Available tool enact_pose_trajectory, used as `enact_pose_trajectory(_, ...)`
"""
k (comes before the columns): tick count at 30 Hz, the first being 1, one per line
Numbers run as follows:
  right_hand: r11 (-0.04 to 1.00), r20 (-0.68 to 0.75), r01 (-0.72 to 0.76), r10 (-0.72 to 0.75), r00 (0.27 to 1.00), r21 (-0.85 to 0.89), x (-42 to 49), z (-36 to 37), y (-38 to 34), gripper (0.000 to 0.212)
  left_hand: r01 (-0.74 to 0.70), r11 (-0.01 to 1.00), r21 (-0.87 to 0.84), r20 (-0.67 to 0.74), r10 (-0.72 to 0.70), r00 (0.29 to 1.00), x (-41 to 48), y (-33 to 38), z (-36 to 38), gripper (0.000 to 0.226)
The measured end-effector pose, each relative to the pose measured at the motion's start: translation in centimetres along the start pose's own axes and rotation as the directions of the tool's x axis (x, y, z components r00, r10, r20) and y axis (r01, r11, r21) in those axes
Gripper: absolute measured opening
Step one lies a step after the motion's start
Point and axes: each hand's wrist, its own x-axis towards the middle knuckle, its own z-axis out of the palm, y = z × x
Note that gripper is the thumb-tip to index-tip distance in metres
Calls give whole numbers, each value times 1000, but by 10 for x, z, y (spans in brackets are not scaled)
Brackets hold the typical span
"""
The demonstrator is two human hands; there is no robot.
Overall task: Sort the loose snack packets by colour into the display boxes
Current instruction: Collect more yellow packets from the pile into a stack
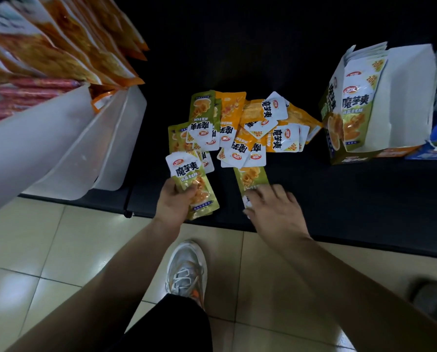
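Messy pile of green and orange snack packets [240,125], white tops, sits mid black shelf [339,199]. Green display box [349,110] is off right, with bare shelf between. Left hand [173,201] grips a few green packets [189,174] at the near edge. Right hand [275,209], fingers spread flat, rests on another green packet [251,179].

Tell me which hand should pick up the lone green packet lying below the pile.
Right. The right hand has its fingers on that green packet and holds nothing, while the left hand is busy gripping a stack of green packets.
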Motion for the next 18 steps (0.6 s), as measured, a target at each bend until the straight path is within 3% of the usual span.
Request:
enact_pose_trajectory(4, 965, 52, -253, 250, 967, 64, -8, -9, 18, 48, -57, 995, 83, 103, 48, 993, -8, 0, 11, 17)
enact_pose_trajectory(6, 886, 160, -438, 415, 895, 150, -5, -19, 21, 68, -76, 990, 121, 136, 60, 989, -11, -1, 14, 19)
enact_pose_trajectory(8, 810, 292, -542, 475, 830, 224, 3, -29, 23, 80, -83, 986, 144, 142, 62, 988, -15, -2, 15, 21)
enact_pose_trajectory(13, 779, 444, -590, 460, 769, 214, 11, -39, 16, 79, -67, 979, 195, 133, 41, 990, -18, -2, 17, 20)
enact_pose_trajectory(18, 850, 286, -506, 453, 844, 148, 6, -33, 9, 78, -64, 977, 206, 127, 39, 991, -22, 0, 18, 19)
